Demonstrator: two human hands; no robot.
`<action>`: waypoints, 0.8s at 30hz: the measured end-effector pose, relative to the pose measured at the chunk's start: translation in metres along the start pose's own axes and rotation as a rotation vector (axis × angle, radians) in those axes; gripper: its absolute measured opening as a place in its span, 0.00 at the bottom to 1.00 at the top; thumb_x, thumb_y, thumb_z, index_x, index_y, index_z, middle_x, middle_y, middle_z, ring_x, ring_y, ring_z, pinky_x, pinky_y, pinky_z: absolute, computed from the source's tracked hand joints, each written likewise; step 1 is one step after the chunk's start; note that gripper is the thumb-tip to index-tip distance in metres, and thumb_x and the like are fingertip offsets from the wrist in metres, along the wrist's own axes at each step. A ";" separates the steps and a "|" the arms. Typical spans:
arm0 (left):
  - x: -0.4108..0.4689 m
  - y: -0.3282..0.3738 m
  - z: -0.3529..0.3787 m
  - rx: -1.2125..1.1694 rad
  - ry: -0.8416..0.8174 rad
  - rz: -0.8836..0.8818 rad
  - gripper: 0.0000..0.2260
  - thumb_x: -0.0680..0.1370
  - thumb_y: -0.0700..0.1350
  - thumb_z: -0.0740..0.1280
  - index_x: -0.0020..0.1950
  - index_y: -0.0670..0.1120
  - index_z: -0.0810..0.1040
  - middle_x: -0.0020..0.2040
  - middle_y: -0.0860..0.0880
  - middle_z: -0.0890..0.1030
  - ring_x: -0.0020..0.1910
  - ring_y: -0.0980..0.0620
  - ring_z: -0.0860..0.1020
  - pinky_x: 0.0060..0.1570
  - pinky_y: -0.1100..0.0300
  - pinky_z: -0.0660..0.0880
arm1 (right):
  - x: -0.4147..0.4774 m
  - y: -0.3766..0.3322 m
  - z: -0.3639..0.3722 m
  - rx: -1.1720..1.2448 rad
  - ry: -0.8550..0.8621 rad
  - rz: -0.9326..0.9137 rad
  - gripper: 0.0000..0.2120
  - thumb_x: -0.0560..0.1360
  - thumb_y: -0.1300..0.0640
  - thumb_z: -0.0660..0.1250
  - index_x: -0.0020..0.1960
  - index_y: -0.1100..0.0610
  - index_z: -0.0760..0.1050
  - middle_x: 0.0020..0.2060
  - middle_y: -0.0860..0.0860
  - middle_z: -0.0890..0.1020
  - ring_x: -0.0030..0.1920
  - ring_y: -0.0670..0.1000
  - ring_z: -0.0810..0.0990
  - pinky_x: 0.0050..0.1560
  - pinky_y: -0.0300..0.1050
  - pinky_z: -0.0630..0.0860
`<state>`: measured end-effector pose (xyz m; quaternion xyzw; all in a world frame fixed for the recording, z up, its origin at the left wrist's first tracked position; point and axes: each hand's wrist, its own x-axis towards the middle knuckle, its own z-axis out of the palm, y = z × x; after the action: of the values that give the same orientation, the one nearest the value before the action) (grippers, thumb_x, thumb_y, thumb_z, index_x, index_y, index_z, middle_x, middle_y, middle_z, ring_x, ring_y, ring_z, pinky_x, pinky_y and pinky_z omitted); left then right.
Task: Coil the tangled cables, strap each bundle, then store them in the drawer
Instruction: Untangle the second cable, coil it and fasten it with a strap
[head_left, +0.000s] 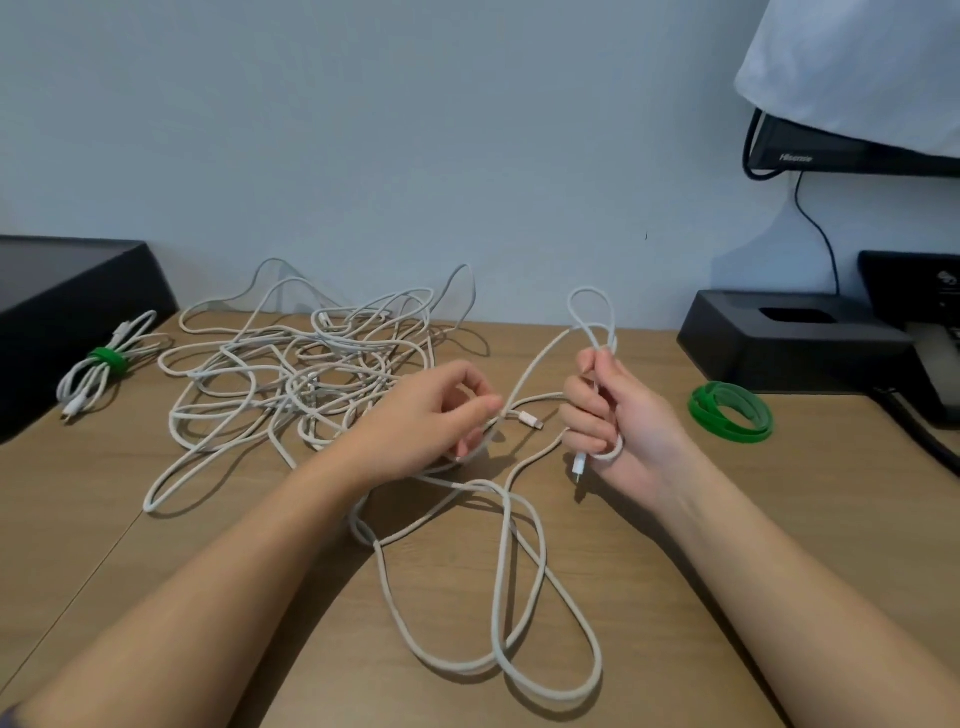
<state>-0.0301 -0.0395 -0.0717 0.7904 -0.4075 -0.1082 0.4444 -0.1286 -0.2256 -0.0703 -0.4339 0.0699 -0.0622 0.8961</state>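
Observation:
A tangle of white cables (311, 374) sprawls across the wooden desk (779, 519) near the wall. My right hand (618, 421) grips a few folded loops of one white cable, a loop sticking up above the fist and a plug (577, 464) hanging below it. My left hand (441, 415) pinches the same cable just left of that, fingers curled round it. The cable's slack lies in long loops (519, 597) on the desk toward me. One coiled cable bundle (98, 371) with a green strap lies at the far left. No drawer is visible.
A roll of green strap tape (730, 412) lies on the desk at the right. Behind it sits a black stand (795, 340) with a monitor (831, 150) under a white cloth above. A black box (67, 312) stands at the left.

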 end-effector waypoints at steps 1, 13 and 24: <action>-0.001 0.000 0.000 0.080 -0.024 0.009 0.07 0.79 0.53 0.65 0.50 0.52 0.77 0.37 0.51 0.82 0.35 0.55 0.80 0.40 0.57 0.78 | 0.000 0.000 0.000 -0.014 0.029 -0.006 0.15 0.83 0.49 0.52 0.44 0.55 0.70 0.26 0.48 0.61 0.21 0.44 0.59 0.20 0.35 0.56; -0.003 -0.005 0.007 0.412 0.026 0.340 0.07 0.81 0.54 0.60 0.48 0.53 0.74 0.32 0.55 0.74 0.31 0.56 0.72 0.33 0.55 0.70 | 0.000 0.002 0.002 -0.302 0.085 0.031 0.17 0.82 0.50 0.57 0.60 0.62 0.76 0.28 0.48 0.64 0.25 0.44 0.58 0.24 0.37 0.55; 0.001 -0.014 0.004 0.627 -0.065 0.350 0.05 0.79 0.50 0.65 0.48 0.51 0.79 0.41 0.57 0.78 0.41 0.54 0.76 0.41 0.55 0.73 | -0.002 0.003 0.010 -0.068 0.060 -0.104 0.17 0.84 0.53 0.51 0.39 0.57 0.68 0.27 0.51 0.69 0.27 0.49 0.71 0.41 0.47 0.78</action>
<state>-0.0236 -0.0387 -0.0847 0.8028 -0.5638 0.0747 0.1791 -0.1291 -0.2160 -0.0660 -0.4651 0.0763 -0.1193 0.8739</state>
